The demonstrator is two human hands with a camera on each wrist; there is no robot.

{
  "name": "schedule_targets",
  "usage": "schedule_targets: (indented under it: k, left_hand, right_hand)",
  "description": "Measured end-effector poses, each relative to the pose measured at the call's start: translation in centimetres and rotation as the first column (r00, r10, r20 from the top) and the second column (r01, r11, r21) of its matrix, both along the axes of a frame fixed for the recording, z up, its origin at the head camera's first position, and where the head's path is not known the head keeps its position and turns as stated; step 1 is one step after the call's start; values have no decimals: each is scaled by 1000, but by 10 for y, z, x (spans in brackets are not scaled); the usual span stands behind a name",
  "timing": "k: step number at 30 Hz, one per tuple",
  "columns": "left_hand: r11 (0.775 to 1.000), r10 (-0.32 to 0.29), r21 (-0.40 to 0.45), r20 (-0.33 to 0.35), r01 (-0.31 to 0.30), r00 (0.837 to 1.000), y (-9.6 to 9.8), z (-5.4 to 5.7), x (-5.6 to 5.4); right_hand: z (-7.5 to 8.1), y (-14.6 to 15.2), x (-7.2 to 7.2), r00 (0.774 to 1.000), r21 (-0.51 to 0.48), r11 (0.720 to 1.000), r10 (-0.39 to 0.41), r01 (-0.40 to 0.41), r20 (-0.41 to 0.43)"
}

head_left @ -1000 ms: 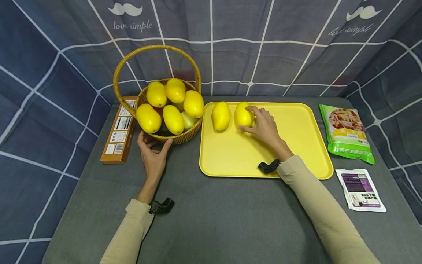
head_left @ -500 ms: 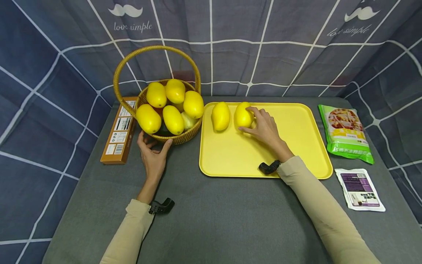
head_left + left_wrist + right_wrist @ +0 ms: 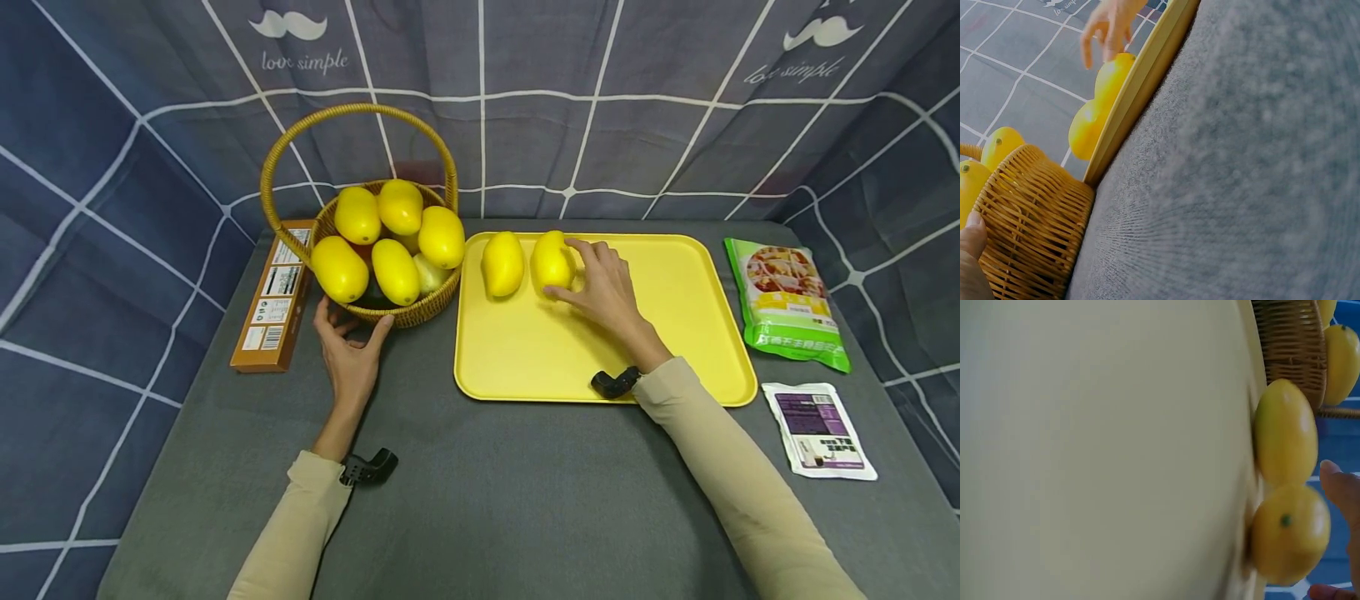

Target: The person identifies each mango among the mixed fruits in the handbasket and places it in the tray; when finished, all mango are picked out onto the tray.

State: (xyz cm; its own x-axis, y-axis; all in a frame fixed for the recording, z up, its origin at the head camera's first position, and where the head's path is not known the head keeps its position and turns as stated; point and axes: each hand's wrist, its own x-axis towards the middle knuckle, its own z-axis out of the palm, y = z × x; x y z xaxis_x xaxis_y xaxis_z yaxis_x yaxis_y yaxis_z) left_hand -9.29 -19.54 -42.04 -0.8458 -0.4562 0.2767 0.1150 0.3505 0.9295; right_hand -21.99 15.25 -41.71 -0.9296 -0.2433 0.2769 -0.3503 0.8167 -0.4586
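Currently, the left hand (image 3: 348, 357) grips a wicker basket (image 3: 420, 313); the right hand (image 3: 606, 290) spreads wide beside a mango (image 3: 551, 262).

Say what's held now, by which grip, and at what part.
Left grip: the basket, by its near side. Right grip: at the rightmost yellow fruit; whether it's actually held can't be told.

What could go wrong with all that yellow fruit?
Maybe a spill: the top fruits sit heaped above the rim of the basket, so one might tumble out if the left hand beside it tips it.

Maybe a bump: the round fruit by the right hand could roll on the tray if nudged, and knock the other fruit close by.
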Motion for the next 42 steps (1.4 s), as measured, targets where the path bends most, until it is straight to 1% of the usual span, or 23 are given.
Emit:
schedule_targets:
  k: [4, 7, 10, 13, 16, 19, 24, 30, 36, 42]
  left_hand:
    - [1000, 2, 1, 5, -2, 1000, -1, 0, 0]
    - [1000, 9, -3, 6, -9, 1000, -3, 0, 0]
    - [1000, 10, -4, 5, -10, 1000, -4, 0, 0]
    - [1000, 7, 3, 2, -7, 1000, -4, 0, 0]
    - [1000, 8, 7, 0, -8, 1000, -5, 0, 0]
    - [1000, 7, 9, 3, -7, 1000, -5, -1, 0]
    - [1000, 7, 15, -6, -7, 1000, -4, -2, 0]
    - [1000, 1, 6, 8, -1, 1000, -1, 0, 0]
    - [1000, -6, 6, -1, 6, 1000, 1, 1, -1]
    - [1000, -12, 1, -6, 12, 1000, -1, 2, 0]
  right_hand:
    - [15, -12, 1, 996, -41, 998, 53, -56, -73]
    - [27, -26, 0, 988, -72, 990, 116, -123, -102]
    - [37, -43, -2, 977, -73, 979, 181, -190, -116]
    - [45, -61, -5, 962, -60, 964, 253, -260, -103]
    - [52, -79, -9, 944, -75, 942, 324, -328, -62]
    - [58, -96, -13, 929, -98, 923, 370, -371, -30]
    - [62, -117, -21, 913, -136, 905, 407, -403, 6]
    - [61, -128, -28, 898, -185, 887, 437, -423, 41]
    - [61, -131, -30, 899, -204, 886, 434, -416, 54]
    - [58, -135, -31, 892, -210, 884, 443, -418, 92]
